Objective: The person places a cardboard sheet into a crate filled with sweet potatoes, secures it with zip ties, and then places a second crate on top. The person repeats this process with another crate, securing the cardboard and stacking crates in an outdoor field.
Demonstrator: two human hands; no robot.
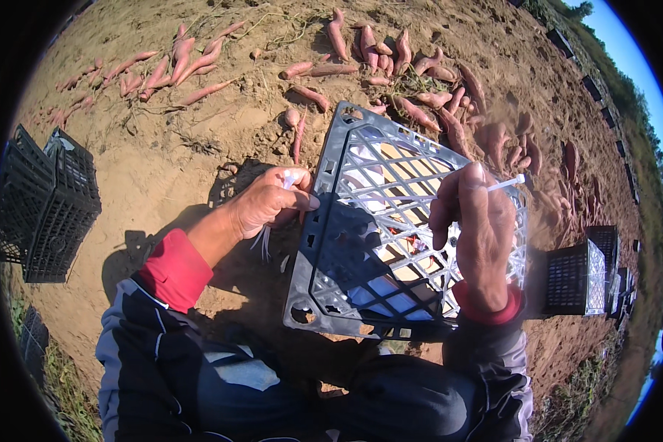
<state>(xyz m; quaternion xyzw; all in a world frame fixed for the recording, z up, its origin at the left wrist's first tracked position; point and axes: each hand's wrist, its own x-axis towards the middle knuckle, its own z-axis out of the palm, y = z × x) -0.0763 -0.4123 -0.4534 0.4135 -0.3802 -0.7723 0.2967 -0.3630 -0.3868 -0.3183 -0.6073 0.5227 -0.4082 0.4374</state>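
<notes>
A black plastic crate lid, a lattice with a solid rim, lies slanted before me, partly in shadow. Through its openings show cardboard and pale items that I cannot make out. My left hand, at the lid's left edge, is closed on a bundle of white cable ties, whose tails hang below it. Over the lid's right part, my right hand pinches a single white cable tie between thumb and fingers. Its head points right and its thin strap runs left across the lattice.
Sweet potatoes lie in heaps on the dry soil beyond the lid, with more at the upper left. Black plastic crates stand at the left, and others at the right. My knees are just below the lid.
</notes>
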